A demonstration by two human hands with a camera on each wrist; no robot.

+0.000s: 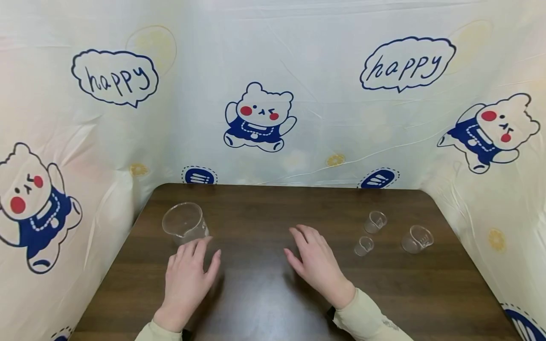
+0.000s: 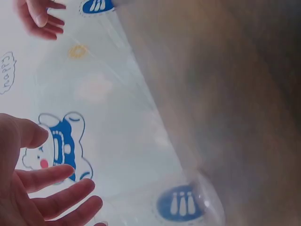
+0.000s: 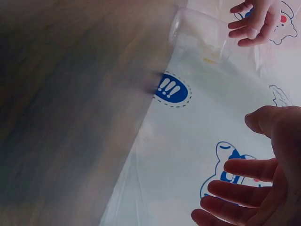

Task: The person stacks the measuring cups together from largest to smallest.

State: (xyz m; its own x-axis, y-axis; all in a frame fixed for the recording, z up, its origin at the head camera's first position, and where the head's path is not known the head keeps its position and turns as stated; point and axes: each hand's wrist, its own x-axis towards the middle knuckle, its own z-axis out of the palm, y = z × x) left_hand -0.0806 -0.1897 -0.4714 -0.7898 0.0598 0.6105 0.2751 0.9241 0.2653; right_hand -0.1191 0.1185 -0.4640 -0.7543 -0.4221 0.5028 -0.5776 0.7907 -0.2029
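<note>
You are holding your left hand [image 1: 186, 274] and right hand [image 1: 321, 267] empty and loosely open, apparently preparing to grasp, while the large beaker [image 1: 183, 221], standing near the worktop's [image 1: 264, 213] far-left corner, is likely requiring a curled left-hand grip.

A broad lane of table [image 1: 251, 289] runs between left hand [image 1: 186, 274] and right hand [image 1: 317, 265]. A large beaker [image 1: 183, 222] blocks the left hand's way forward; three smaller beakers [image 1: 376, 222] (loosely grouped) obstruct the right.

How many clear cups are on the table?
4: a large cup beyond the left hand; right of the right hand, a medium cup farthest right, a small cup left of it, and the smallest cup in front of the small one. None seems hidden.
</note>
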